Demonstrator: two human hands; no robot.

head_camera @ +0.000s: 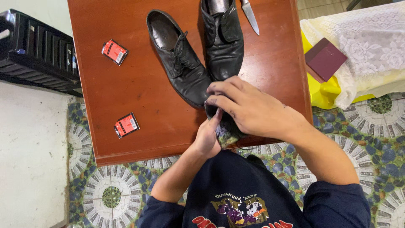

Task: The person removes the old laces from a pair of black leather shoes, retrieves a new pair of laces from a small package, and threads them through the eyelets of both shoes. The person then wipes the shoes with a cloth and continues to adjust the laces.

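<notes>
Two black leather lace-up shoes [179, 57] [223, 40] lie side by side on a reddish-brown wooden table [135, 84], toes toward me. At the table's near edge my left hand [206, 137] and my right hand [249, 107] both hold a dark, stained cloth [225, 131]. My right hand lies over the top of the cloth, just in front of the shoe toes, fingertips smudged black. My left hand grips the cloth from below.
Two small flat red-and-black packets [114, 52] [126, 125] lie on the table's left half. A knife blade [250, 16] rests at the far edge. A black crate [38, 50] stands left; a maroon book [325, 59] on a lace cloth right. Patterned tile floor below.
</notes>
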